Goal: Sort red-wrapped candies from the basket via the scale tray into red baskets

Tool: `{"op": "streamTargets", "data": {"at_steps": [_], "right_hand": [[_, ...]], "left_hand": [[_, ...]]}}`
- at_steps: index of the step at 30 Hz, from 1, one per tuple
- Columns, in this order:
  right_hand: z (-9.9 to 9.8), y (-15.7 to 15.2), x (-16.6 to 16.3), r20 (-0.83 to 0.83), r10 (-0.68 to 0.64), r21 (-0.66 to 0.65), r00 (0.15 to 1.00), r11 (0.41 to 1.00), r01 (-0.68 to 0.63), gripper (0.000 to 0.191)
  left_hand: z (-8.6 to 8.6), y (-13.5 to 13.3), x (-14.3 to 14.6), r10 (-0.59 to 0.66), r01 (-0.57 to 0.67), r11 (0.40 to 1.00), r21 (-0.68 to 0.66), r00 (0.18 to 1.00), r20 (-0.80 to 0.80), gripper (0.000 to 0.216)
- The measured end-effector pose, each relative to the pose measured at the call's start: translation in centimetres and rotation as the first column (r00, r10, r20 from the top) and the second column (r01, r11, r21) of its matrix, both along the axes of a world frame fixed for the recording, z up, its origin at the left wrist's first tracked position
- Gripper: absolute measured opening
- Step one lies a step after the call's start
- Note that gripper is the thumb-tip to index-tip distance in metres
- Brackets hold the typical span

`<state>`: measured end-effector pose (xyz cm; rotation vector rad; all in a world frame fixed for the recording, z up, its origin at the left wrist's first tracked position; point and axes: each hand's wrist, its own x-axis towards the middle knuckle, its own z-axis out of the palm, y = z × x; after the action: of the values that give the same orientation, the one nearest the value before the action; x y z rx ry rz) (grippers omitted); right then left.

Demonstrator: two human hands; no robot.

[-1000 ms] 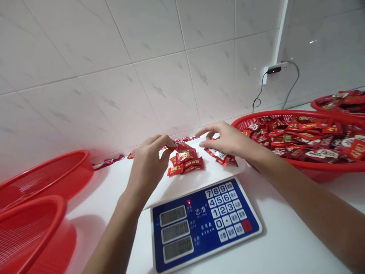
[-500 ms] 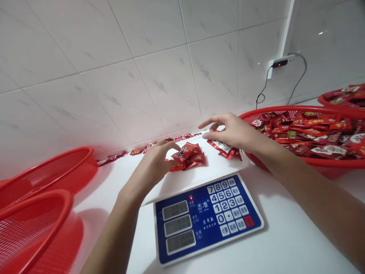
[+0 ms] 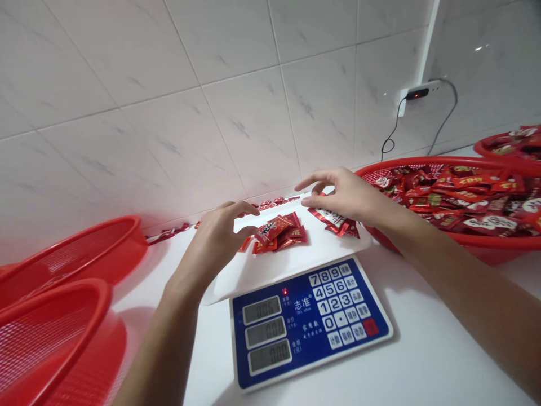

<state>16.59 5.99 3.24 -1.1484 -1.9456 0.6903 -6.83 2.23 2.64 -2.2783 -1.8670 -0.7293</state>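
A pile of red snack packets (image 3: 281,232) lies on the white pan (image 3: 253,273) of a digital scale with a blue keypad panel (image 3: 310,332). Just left of the pile is my left hand (image 3: 215,239), thumb and fingers apart. A bit of red wrapper shows under its thumb, apparently lying on the pan. Over the pan's right side hovers my right hand (image 3: 338,194), also open, its fingers curved and spread. Beneath it, a few red-and-white packets (image 3: 336,224) rest on the pan, partly covered by the hand.
On the right stands a red mesh basket (image 3: 426,241) full of packets, with another filled basket (image 3: 486,151) behind. Two red baskets (image 3: 76,248) are at the left. More packets (image 3: 167,232) lie along the tiled wall. A cable (image 3: 391,135) hangs from a power strip.
My left hand has drawn back leftward from the pile, its thumb and fingers now clear of it. The top reading on the scale has risen. My right hand has stayed nearly still.
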Motion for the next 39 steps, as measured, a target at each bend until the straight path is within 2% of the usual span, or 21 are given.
{"op": "streamTargets", "data": {"at_steps": [11,15,18,21,25,29,32,34,36,39], "right_hand": [[-0.4,0.4,0.1,-0.044,0.015,0.041,0.999,0.999,-0.013,0.029],[-0.7,0.8,-0.2,-0.232,0.037,0.059,0.972,0.998,-0.024,0.029],[-0.7,1.1,0.1,-0.429,0.079,0.054,0.9,0.997,-0.062,0.031],[-0.5,1.3,0.5,-0.538,0.084,0.065,0.839,0.996,-0.058,0.031],[-0.1,1.3,1.0,-0.575,0.056,0.053,0.816,0.998,-0.032,0.028],[0.2,1.5,1.6,-0.596,0.075,0.08,0.8,0.996,-0.034,0.026],[0.6,2.0,2.7,-0.626,0.077,0.108,0.776,0.994,-0.012,0.026],[0.8,2.5,3.6,-0.65,0.067,0.115,0.757,0.993,0.011,0.026],[1.1,2.8,4.4,-0.668,0.06,0.125,0.742,0.992,0.032,0.025],[1.3,3.0,4.9,-0.676,0.059,0.137,0.735,0.989,0.047,0.025]], "left_hand": [[-0.2,0.0,0.1,-0.001,0.002,1.0,0.02,1.0,-0.013,0.017],[0.1,-0.5,1.0,-0.079,0.075,0.997,0.035,0.986,0.148,0.017],[0.4,-0.9,1.6,-0.116,0.101,0.992,0.071,0.955,0.274,0.024],[0.6,-1.1,1.8,-0.108,0.081,0.992,0.101,0.947,0.302,0.025],[0.7,-1.2,1.7,-0.091,0.069,0.994,0.084,0.95,0.299,0.028],[0.3,-0.7,1.3,-0.056,0.055,0.998,0.014,0.955,0.292,0.048],[-0.6,0.5,0.7,0.009,0.029,0.99,-0.141,0.965,0.261,0.067],[-1.4,1.6,0.4,0.012,0.046,0.962,-0.268,0.977,0.211,0.072],[-2.2,2.5,0.7,-0.006,0.062,0.934,-0.352,0.988,0.156,0.076],[-3.2,3.1,2.2,-0.026,0.055,0.924,-0.379,0.996,0.083,0.085]]}}
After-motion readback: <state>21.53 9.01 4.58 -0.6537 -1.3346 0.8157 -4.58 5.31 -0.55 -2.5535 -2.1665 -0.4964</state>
